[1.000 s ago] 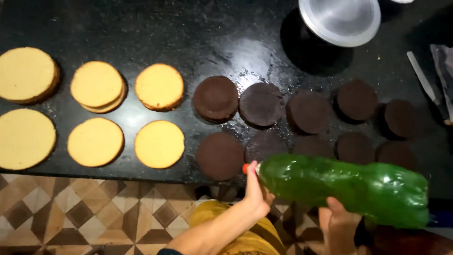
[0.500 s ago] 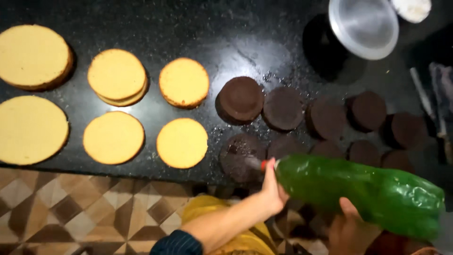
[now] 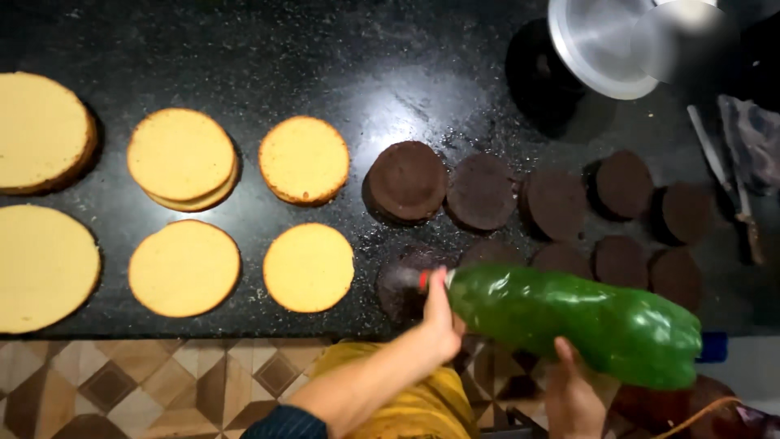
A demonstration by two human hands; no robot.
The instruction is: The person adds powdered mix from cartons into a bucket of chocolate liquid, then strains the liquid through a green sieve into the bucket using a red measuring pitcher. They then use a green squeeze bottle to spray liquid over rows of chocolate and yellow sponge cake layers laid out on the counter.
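Your left hand (image 3: 439, 321) closed round the neck of a green plastic bottle (image 3: 573, 321), right hand (image 3: 573, 394) cupping it from below, tipped over a chocolate cake round (image 3: 406, 284), speckled black counter (image 3: 406, 81), patterned floor tiles (image 3: 146, 386) beneath.

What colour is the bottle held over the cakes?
Green bottle, red at its neck; head view.

A single head-worn camera looks almost straight down from close above onto a black tabletop (image 3: 244, 49) that fills the upper three quarters of the frame, with patterned floor tiles (image 3: 122, 382) along the lower left edge.
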